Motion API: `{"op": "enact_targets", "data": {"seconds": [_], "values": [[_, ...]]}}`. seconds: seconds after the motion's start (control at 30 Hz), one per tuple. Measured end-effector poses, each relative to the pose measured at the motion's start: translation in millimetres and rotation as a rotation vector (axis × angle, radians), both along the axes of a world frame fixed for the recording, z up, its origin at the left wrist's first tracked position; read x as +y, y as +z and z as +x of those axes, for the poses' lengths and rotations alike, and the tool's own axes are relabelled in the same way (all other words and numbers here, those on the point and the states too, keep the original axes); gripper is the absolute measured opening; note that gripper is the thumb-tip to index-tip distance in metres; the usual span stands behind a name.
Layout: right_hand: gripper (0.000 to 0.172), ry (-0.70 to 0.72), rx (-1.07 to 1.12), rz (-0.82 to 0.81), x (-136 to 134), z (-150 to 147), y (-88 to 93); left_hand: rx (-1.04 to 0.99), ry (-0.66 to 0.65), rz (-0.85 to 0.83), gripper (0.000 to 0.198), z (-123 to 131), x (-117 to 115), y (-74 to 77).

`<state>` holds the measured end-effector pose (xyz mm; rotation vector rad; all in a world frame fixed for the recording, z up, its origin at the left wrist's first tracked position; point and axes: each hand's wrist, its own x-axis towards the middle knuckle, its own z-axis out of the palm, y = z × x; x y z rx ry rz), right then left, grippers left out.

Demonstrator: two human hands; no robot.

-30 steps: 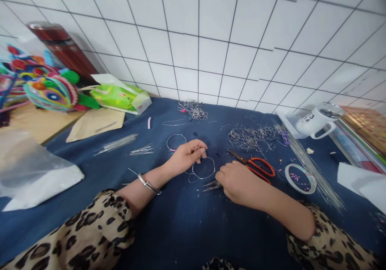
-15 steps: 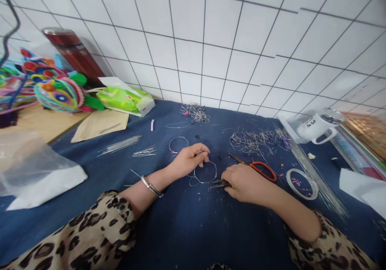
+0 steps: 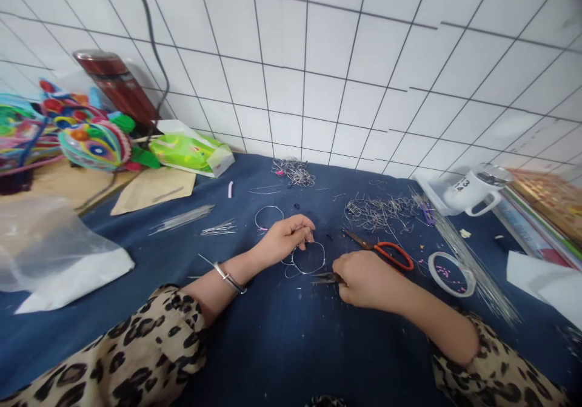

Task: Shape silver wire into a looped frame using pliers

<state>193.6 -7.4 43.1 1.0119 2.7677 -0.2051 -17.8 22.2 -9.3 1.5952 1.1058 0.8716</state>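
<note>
My left hand (image 3: 290, 237) pinches a thin silver wire ring (image 3: 324, 255) at its upper left side, just above the dark blue cloth (image 3: 282, 346). In my right hand (image 3: 364, 278) is a pair of pliers (image 3: 325, 278); the fist covers the handles, and the jaws point left, close below the ring. Beyond my left hand a second wire ring (image 3: 269, 207) with a pink bit on it lies on the cloth. Orange-handled scissors (image 3: 394, 255) rest just past my right hand.
Tangled wire (image 3: 382, 213) lies behind the scissors, another tangle (image 3: 293, 171) near the wall. Long straight wires (image 3: 477, 273) and a round dish (image 3: 471, 282) with pink beads are at right, near a white mug (image 3: 468, 195). Cut wires (image 3: 184, 219) and a plastic bag (image 3: 50, 243) sit left.
The pliers' jaws, slightly apart before, now look closer together. Both hands keep nearly the same place and hold. The view has shifted slightly, and a dark cable at upper left hangs farther right.
</note>
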Motion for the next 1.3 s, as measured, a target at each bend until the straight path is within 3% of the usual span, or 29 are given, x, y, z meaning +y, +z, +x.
{"op": "enact_targets", "data": {"seconds": [0.23,0.43,0.8,1.3], "values": [[0.006,-0.208,0.446,-0.084,9.3,-1.9,5.0,-0.072,0.004,-0.007,0.015,6.7,-7.0,4.9],[0.006,-0.301,0.716,0.035,11.7,-5.8,-8.5,-0.076,-0.007,-0.099,0.015,16.0,-16.4,9.6],[0.004,-0.256,0.728,0.106,14.7,-6.9,-26.5,-0.142,-0.025,-0.197,0.012,22.6,-21.4,9.6],[0.008,-0.184,0.819,0.169,12.4,-10.6,-36.2,-0.136,-0.065,-0.238,0.011,24.6,-21.8,11.5]]}}
